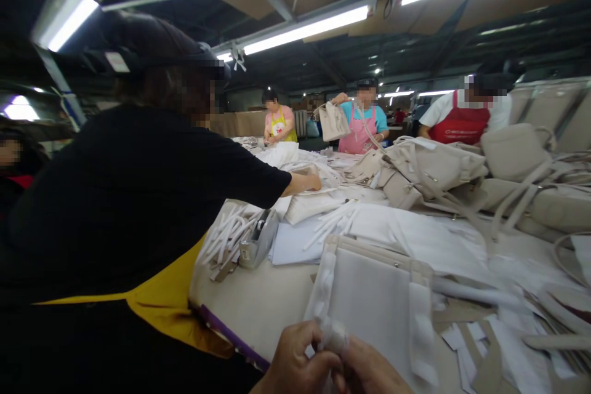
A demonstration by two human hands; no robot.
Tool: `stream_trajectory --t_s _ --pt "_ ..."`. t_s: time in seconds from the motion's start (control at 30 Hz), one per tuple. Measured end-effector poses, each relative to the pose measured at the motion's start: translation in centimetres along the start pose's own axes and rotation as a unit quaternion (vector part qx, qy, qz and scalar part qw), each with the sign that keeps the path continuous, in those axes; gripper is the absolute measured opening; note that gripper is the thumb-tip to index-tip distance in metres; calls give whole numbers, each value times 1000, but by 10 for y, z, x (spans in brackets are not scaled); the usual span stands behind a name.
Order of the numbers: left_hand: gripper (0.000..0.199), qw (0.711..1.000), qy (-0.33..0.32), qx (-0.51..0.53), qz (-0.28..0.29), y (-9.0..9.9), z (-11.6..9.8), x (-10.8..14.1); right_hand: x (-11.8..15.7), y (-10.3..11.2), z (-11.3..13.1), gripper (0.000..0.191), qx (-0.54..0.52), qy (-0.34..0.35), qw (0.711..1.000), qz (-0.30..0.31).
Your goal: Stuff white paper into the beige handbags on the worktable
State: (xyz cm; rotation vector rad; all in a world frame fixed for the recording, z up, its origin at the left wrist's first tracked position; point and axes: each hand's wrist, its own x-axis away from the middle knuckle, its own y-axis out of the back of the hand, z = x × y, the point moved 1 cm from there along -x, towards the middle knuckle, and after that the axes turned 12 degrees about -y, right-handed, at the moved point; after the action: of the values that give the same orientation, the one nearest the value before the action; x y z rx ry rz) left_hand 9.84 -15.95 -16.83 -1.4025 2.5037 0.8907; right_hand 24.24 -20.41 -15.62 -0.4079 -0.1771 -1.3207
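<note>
At the bottom of the head view, my left hand (298, 357) and my right hand (372, 369) are close together, both closed. Between their fingers is a bunched end of a translucent white wrapping strip (324, 283). It runs up along the left side of a flat beige bag (406, 263). A pale sheet (369, 289) covers most of the bag's front, and another white wrapped strip (421, 326) lies down its right side. The bag lies flat on the table just beyond my hands. My fingertips are partly hidden by the strip.
A co-worker in black (115, 197) reaches across the table on my left. A tape dispenser (258, 240) stands by white strips (226, 234). Beige bags (434, 166) are heaped at right, above scraps (489, 351). Several other people work across the table.
</note>
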Motion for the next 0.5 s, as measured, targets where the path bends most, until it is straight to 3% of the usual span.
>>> stream_trajectory --t_s 0.07,0.17,0.27,0.33,0.4,0.43,0.5 --pt "6 994 49 94 -5 -3 -1 -3 1 8 -2 23 131 62 989 -31" --pt "8 968 118 222 -4 -8 -2 -6 0 20 -6 31 309 73 941 -113" --pt "16 953 159 259 -5 -7 -6 -10 -3 23 -3 50 493 89 848 -176" --pt "19 953 163 257 3 -4 -9 -13 -5 22 2 60 616 141 757 -168" --pt "22 955 168 243 6 -3 -12 -16 -7 21 5 65 686 178 691 -142" --pt "23 957 175 232 0 -4 -12 -17 -9 21 5 62 699 189 676 -139" --pt "24 959 193 205 -31 -7 -10 -17 -13 21 2 48 694 198 675 -152"
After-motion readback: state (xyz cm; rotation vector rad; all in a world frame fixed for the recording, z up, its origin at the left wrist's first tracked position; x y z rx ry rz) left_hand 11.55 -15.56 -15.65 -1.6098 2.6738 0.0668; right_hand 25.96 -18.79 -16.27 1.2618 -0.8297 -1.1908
